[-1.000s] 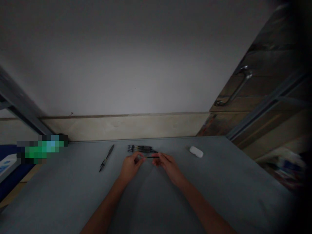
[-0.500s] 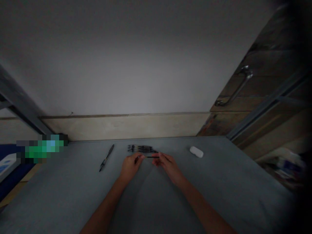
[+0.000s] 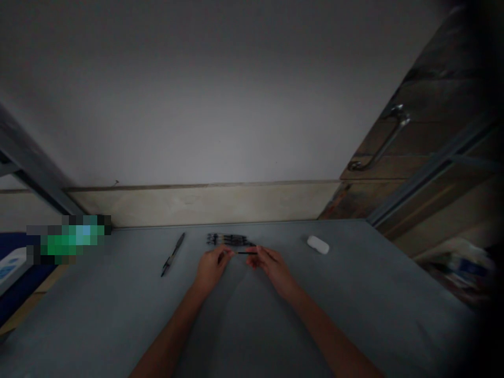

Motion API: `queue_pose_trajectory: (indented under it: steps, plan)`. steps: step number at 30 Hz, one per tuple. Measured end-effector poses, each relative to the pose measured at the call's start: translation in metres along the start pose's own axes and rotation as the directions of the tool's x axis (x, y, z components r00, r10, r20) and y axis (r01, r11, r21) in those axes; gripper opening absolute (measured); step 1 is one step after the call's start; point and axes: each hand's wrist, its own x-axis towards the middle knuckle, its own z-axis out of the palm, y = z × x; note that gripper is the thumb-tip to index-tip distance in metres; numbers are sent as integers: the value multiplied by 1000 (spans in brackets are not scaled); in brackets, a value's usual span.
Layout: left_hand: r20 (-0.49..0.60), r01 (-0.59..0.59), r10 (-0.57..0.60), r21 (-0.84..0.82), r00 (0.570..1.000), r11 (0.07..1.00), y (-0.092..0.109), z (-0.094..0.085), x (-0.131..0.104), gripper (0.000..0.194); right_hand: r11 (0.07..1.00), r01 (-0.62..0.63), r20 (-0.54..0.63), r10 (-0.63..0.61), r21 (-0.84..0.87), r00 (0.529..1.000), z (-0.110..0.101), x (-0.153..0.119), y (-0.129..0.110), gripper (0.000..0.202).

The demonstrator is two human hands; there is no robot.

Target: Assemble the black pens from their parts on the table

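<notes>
Out at the far left, a white box with blue marks (image 3: 13, 266) sits on something dark blue (image 3: 23, 299), off beyond the surface's left edge, and next to it a green item (image 3: 66, 244), too pixelated to make out, lies by the far left corner under a slanting metal post (image 3: 43, 173). Moving in, the grey surface (image 3: 118, 304) runs on as a broad stretch, and here's a lone pen (image 3: 172, 254), lying at a slant, its upper end near the far edge, with a gap between it and the hands. Now the left hand (image 3: 210, 269): thumb and forefinger nearly closed, nipping the left end of a thin dark rod (image 3: 247, 253). Just beyond, a bundle of pens (image 3: 226, 240) lies side by side, between the rod and the far edge, so there's little room that way; whether fingers touch it, I can't tell. The rod lies level, spanning the short gap to the right hand (image 3: 272, 268), which pinches the other end between thumb and fingertips, the remaining fingers curled. The near side gives both forearms wide room. Further right, well apart from the hand, sits a rounded white block (image 3: 318, 244), near the far edge, with more surface running out to the slanting right-hand edge.
</notes>
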Motion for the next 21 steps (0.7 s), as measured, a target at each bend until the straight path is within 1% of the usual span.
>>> queue_pose_trajectory:
  steps: [2,5,9,15,21]
  plan:
    - [15,19,-19,-7,1000,1000,-1,0,0,22,1000,5,6,-5,-4,1000,-1,1,1,64]
    - [10,21,-21,-8,1000,1000,-2,1,1,25,1000,15,21,-15,12,1000,-1,2,2,64]
    - [-7,-11,11,-1,1000,1000,-4,2,2,30,1000,9,28,-9,19,1000,-2,3,3,63]
    - [10,4,-4,-21,1000,1000,-2,1,2,20,1000,3,27,-3,24,1000,-3,3,4,62]
    - [4,-35,35,17,999,999,-1,0,0,30,999,-1,27,0,36,1000,-2,2,3,62]
